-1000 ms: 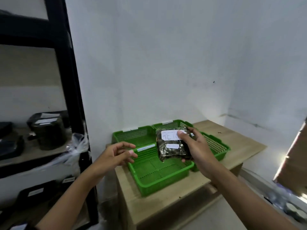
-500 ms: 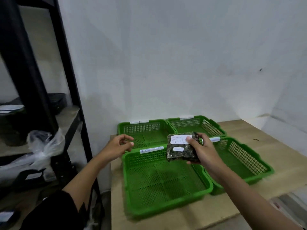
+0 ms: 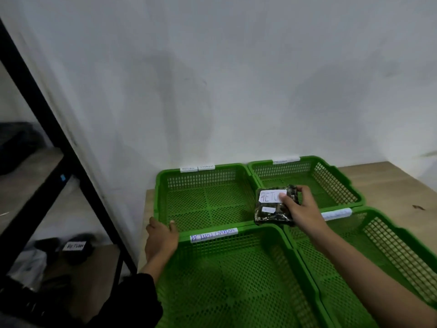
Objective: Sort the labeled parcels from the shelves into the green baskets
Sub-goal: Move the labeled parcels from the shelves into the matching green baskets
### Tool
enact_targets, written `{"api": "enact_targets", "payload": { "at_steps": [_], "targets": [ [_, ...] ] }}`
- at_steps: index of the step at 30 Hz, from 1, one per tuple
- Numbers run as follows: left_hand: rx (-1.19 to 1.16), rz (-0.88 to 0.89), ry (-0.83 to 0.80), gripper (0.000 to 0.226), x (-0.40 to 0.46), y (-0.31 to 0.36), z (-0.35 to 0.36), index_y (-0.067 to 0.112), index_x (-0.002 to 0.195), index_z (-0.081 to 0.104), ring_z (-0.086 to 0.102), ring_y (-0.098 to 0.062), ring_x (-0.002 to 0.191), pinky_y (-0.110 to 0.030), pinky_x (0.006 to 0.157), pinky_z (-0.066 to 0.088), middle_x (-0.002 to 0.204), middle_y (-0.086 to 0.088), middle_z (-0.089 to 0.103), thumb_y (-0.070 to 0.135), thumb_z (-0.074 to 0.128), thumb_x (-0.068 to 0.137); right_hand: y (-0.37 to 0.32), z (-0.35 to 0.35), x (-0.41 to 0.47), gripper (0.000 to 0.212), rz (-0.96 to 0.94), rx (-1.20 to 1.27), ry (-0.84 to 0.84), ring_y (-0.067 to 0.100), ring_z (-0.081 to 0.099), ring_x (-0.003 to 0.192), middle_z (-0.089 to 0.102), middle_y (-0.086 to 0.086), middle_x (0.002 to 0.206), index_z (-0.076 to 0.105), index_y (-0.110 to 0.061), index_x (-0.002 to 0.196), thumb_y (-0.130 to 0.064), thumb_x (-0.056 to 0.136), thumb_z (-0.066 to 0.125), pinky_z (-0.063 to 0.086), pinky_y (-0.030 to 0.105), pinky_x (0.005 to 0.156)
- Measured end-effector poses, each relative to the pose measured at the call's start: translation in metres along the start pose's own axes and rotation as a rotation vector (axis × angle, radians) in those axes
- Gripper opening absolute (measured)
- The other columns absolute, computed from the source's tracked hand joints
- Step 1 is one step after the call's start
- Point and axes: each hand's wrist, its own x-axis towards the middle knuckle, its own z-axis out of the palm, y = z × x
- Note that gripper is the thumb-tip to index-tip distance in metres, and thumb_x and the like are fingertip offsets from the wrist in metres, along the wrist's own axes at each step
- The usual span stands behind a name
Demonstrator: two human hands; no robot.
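Note:
My right hand [image 3: 301, 210] holds a dark wrapped parcel [image 3: 272, 210] with a white label reading "RETUR", thumb on the label, above the meeting corners of the green baskets. Four green mesh baskets stand together on a wooden table: far left [image 3: 163, 185], far right [image 3: 331, 166], near left [image 3: 236, 280] with a tag reading "RETURN OVERDUE" [image 3: 213, 234], and near right [image 3: 390, 256]. My left hand [image 3: 160, 240] rests on the rim where the two left baskets meet, with its fingers curled over the edge.
A black metal shelf frame [image 3: 54, 147] stands to the left with wooden boards. A dark parcel labeled "RETURN" [image 3: 74, 247] lies on its lower shelf, another dark bundle [image 3: 16, 145] higher up. A white wall backs the baskets; bare table [image 3: 387, 178] lies at right.
The view has closed in on the baskets. My left hand dropped from mid-air onto the basket rim. My right hand carried the parcel a little farther over the baskets.

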Motion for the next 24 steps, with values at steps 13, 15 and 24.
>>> {"api": "enact_targets", "payload": {
  "at_steps": [13,15,24],
  "targets": [
    [0.001,0.010,0.087,0.051,0.011,-0.009,0.009,0.005,0.132,0.032,0.054,-0.042,0.110,-0.045,0.086,0.046,0.128,-0.020,0.050,0.032,0.048,0.093,0.035,0.091,0.112,0.043,-0.033,-0.627,-0.440,0.033,0.061,0.101,0.061,0.014,0.117,0.037,-0.009,0.125,-0.029,0.093,0.057,0.047,0.037,0.085],
    [0.001,0.008,0.085,0.051,0.012,-0.009,0.009,0.005,0.132,0.032,0.053,-0.040,0.111,-0.044,0.086,0.046,0.129,-0.019,0.050,0.033,0.048,0.093,0.044,0.094,0.117,0.041,0.003,-0.680,-0.486,0.033,0.058,0.107,0.060,0.016,0.119,0.039,-0.005,0.122,-0.027,0.092,0.058,0.046,0.037,0.088],
    [0.017,0.006,0.094,0.055,0.010,-0.005,0.008,0.006,0.136,0.028,0.053,-0.040,0.113,-0.044,0.089,0.045,0.133,-0.019,0.048,0.033,0.048,0.093,0.057,0.109,0.114,0.027,-0.021,-0.955,-0.303,0.035,0.059,0.102,0.061,0.022,0.111,0.054,0.002,0.107,-0.022,0.095,0.051,0.045,0.035,0.078]
  ]
}}
